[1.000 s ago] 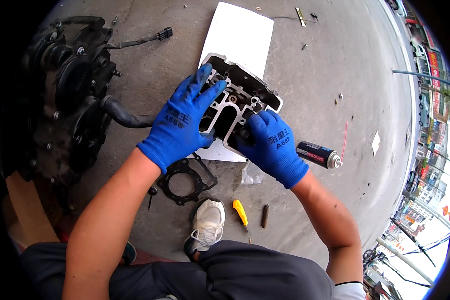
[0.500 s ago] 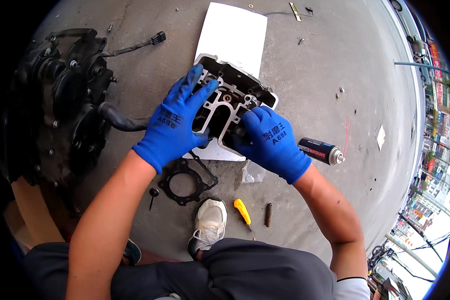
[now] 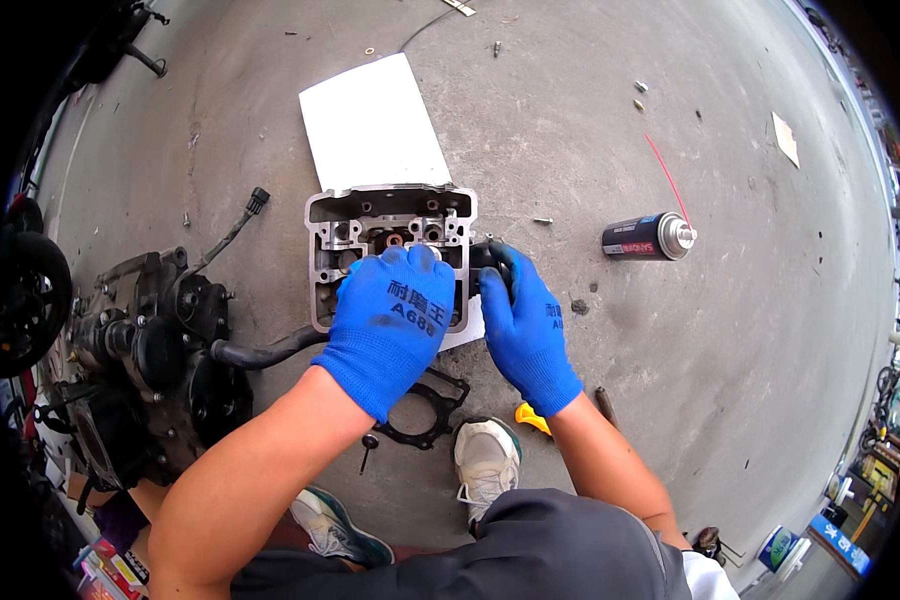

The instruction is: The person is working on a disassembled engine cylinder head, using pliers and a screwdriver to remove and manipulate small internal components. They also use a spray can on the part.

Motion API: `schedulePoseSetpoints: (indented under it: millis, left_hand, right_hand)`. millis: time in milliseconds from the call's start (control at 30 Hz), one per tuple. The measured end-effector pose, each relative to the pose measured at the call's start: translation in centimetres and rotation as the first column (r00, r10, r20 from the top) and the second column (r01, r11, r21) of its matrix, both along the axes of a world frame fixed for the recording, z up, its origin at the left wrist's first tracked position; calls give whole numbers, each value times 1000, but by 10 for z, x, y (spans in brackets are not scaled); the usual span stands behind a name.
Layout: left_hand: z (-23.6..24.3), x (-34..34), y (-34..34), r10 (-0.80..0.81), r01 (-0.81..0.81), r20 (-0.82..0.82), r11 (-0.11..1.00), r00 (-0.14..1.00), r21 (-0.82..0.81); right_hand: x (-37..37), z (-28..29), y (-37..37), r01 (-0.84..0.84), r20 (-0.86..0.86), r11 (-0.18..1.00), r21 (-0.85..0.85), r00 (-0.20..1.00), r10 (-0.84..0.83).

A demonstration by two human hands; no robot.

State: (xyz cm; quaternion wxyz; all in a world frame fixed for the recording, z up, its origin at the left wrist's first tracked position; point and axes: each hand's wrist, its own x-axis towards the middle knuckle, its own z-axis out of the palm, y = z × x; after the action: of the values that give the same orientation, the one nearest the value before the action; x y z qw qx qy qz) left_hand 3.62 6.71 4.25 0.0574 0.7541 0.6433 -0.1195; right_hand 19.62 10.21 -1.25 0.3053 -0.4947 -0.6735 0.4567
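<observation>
One casing [image 3: 405, 221] open upward, longer crosswise | left hand [image 3: 390, 315], right hand [image 3: 525, 325] curled, grips unclear

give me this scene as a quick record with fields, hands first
left hand: blue-gloved, over the metal engine part
right hand: blue-gloved, at the part's right side, grip unclear
engine part: open side up, over a white sheet
far left: dark engine
right: spray can, lying down
nearer the wearer: black gasket

Eng. cyl. head [image 3: 410, 220], grey metal, boxy, open side up, lying on wht sheet [image 3: 372, 125], partly hidden.
</observation>
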Motion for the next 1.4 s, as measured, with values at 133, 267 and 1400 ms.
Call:
schedulePoseSetpoints:
  millis: [133,267,1400]
  left_hand:
    - [1,3,11,-31,30,-3,997,1000,-77]
    - [9,3,31,14,26,142,961,990,-276]
    - [-18,-83,-42,380,-505,561,860,735,79]
  right_hand:
    - [-7,7,5,-147,289,985,93,951,115]
    - [-7,0,12,-229,420,973,33,886,195]
    - [63,12,-45,55,325,994,-99,946,-20]
